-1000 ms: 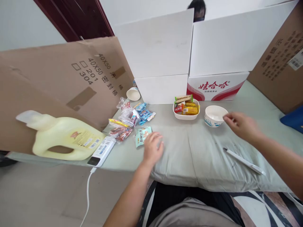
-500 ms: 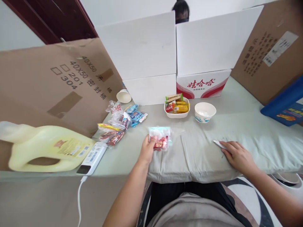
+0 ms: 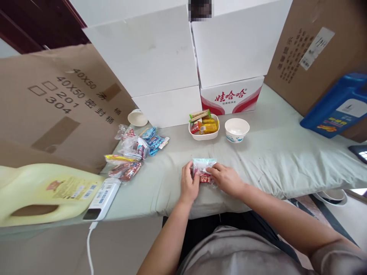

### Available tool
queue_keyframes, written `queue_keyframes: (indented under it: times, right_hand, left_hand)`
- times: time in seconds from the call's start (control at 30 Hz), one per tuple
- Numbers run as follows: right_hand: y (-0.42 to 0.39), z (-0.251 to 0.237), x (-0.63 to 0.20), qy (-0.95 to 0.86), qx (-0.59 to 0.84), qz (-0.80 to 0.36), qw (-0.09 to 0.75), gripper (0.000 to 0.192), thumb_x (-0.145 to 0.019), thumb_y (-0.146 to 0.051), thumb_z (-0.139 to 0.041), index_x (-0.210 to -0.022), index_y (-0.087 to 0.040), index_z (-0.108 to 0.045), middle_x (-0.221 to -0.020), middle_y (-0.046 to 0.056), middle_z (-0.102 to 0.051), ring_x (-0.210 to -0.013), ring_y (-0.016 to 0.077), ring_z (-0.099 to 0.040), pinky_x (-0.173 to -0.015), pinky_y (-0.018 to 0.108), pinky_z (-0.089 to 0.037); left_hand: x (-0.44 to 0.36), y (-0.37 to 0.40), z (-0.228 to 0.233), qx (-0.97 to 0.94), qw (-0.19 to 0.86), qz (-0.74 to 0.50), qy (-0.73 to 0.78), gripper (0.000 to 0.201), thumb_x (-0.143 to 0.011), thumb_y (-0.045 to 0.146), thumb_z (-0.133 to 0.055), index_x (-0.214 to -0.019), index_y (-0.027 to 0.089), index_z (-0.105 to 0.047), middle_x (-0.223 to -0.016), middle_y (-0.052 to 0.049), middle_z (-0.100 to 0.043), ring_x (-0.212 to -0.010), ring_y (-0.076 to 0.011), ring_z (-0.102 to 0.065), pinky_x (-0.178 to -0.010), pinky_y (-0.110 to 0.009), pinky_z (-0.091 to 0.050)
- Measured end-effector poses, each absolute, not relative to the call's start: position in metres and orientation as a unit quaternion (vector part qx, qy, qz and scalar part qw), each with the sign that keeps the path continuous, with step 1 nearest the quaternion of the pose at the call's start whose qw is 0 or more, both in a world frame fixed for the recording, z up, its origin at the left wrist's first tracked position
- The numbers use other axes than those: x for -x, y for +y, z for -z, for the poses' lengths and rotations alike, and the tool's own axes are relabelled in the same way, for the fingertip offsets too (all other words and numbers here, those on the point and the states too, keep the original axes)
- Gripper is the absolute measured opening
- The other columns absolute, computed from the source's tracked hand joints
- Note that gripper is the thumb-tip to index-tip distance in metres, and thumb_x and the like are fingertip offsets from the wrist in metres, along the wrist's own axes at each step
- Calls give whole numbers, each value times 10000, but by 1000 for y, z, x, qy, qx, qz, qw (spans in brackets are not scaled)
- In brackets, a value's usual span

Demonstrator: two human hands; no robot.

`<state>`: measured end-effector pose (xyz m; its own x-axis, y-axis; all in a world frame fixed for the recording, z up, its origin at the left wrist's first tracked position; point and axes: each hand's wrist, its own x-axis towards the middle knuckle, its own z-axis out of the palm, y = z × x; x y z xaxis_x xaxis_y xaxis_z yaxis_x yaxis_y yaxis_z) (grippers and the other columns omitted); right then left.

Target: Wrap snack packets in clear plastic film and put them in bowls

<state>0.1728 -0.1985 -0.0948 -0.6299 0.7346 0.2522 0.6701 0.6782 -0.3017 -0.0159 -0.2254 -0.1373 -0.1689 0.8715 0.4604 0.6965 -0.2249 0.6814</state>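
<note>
A clear plastic zip bag (image 3: 204,163) with a red snack packet (image 3: 205,178) in it lies near the table's front edge. My left hand (image 3: 190,183) grips the bag's left side, thumb on top and fingers curled at its edge. From the right, my right hand (image 3: 228,179) reaches over the bag with its fingers closed on a small white thing, whose pale tip points left over the bag. What kind of thing it is I cannot make out.
Behind my hands stand a white tray (image 3: 205,136) of wrapped snacks and a paper bowl (image 3: 236,130). Several snack packets (image 3: 133,147), a white power strip (image 3: 103,199) and a yellowish jug (image 3: 51,193) are at left. White boxes (image 3: 166,109) line the back; a blue jug (image 3: 335,109) stands right.
My right hand has moved left from the table's right side to the bag, carrying the small white thing. My left hand stays on the bag. The view has shifted.
</note>
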Motion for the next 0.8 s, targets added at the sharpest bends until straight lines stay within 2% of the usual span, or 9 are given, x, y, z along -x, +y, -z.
queue_keyframes:
  times: [0.17,0.23,0.33,0.4,0.47,0.6,0.67,0.73,0.8]
  right_hand:
    - [-190,105,-218,-894,415,-55,159,308,-936,-193,-504,-1219,-236,-619,-958,70,-637,-825,181,-622,-730,281,-472]
    - [-187,109,-252,-868,468,-34,165,301,-933,-203,-493,-1191,-232,-645,-953,75,-642,-816,195,-617,-741,305,-474]
    - [-187,110,-288,-816,544,12,193,269,-918,-222,-488,-1089,-212,-697,-944,107,-656,-869,254,-600,-800,395,-478]
    - [-193,106,-291,-793,552,22,256,237,-920,-250,-494,-1013,-213,-709,-972,118,-660,-943,279,-585,-859,445,-471]
    - [-204,99,-278,-795,513,-24,323,223,-941,-278,-483,-993,-220,-692,-992,104,-662,-976,260,-590,-880,425,-480]
    - [-221,92,-230,-829,423,-175,321,214,-978,-304,-451,-1016,-213,-640,-919,60,-689,-851,189,-644,-759,320,-515]
    - [-222,95,-211,-838,415,-195,297,183,-961,-326,-496,-1011,-208,-627,-923,62,-693,-871,202,-647,-770,332,-515]
    - [-220,101,-200,-843,412,-190,287,193,-912,-338,-583,-1044,-199,-609,-985,81,-683,-953,232,-630,-826,367,-510]
    - [-217,108,-196,-848,416,-188,268,245,-874,-305,-631,-1086,-187,-592,-1024,90,-666,-967,235,-621,-832,370,-506]
  left_hand:
    - [13,-227,128,-669,68,-431,602,458,-807,218,-601,-1256,207,-512,-1285,-127,-503,-1215,-279,-470,-1040,-484,-404]
    - [12,-225,128,-671,86,-424,602,352,-783,262,-657,-1127,213,-602,-1205,-105,-553,-1155,-271,-514,-1010,-464,-437]
    - [14,-221,132,-598,152,-481,622,149,-851,341,-592,-879,198,-625,-949,-66,-616,-897,-199,-618,-813,-363,-529]
    - [18,-220,135,-506,212,-540,639,219,-906,399,-510,-849,195,-565,-779,-23,-603,-687,-149,-614,-656,-299,-529]
    - [21,-221,137,-426,253,-591,637,266,-935,455,-447,-884,201,-505,-728,4,-587,-594,-126,-598,-571,-261,-506]
    - [21,-230,131,-453,132,-636,610,255,-934,457,-458,-945,204,-490,-872,-38,-610,-728,-138,-622,-657,-275,-519]
    - [18,-234,125,-563,75,-569,594,268,-890,423,-549,-1030,195,-533,-1026,-89,-624,-871,-177,-621,-768,-327,-524]
    - [16,-234,119,-668,84,-461,577,333,-832,390,-634,-1098,199,-575,-1132,-109,-628,-995,-226,-603,-869,-386,-508]
    - [19,-230,115,-697,114,-404,581,277,-827,355,-639,-1065,215,-627,-1087,-85,-665,-998,-235,-604,-899,-399,-498]
